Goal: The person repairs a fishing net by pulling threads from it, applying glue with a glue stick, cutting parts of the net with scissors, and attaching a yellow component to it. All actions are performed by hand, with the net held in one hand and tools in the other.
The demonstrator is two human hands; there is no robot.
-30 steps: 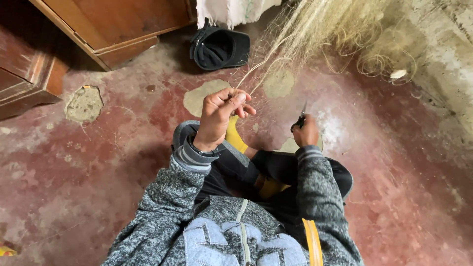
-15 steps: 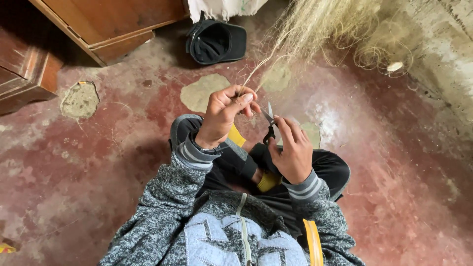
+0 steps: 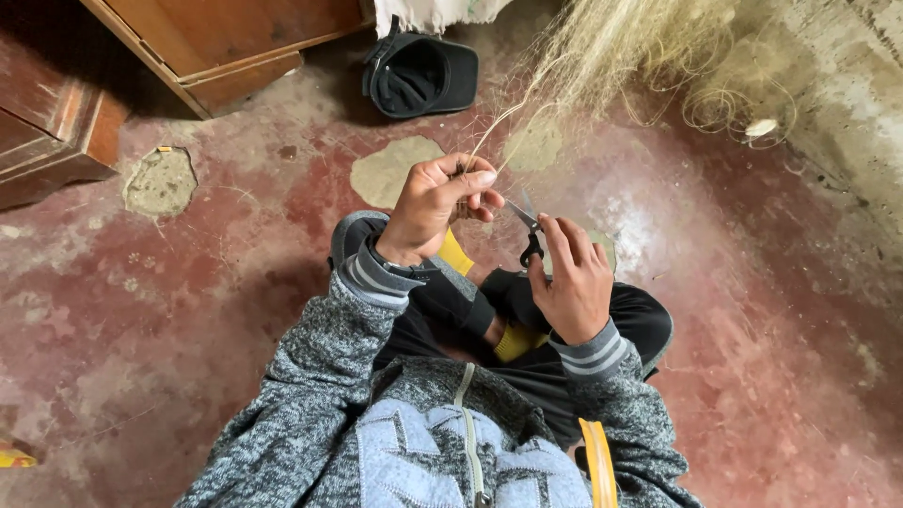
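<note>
I sit cross-legged on a worn red floor in a grey knit jacket. My left hand (image 3: 437, 202) pinches a few pale fibre strands (image 3: 503, 118) that run up to a big loose bundle of fibres (image 3: 621, 42) at the top. My right hand (image 3: 569, 277) holds a small pair of black-handled scissors (image 3: 527, 230), blades parted and pointing toward the fingertips of the left hand, just below the pinched strands.
A black cap (image 3: 423, 75) lies upside down on the floor ahead. Wooden furniture (image 3: 216, 42) stands at the upper left, with another wooden piece (image 3: 47, 141) at the far left. A rough concrete wall (image 3: 837, 85) rises on the right. Bare patches (image 3: 390, 169) mark the floor.
My right hand has come up from beside my knee to the left hand, bringing the scissors close to the pinched strands. The left hand stays raised, holding the fibres.
</note>
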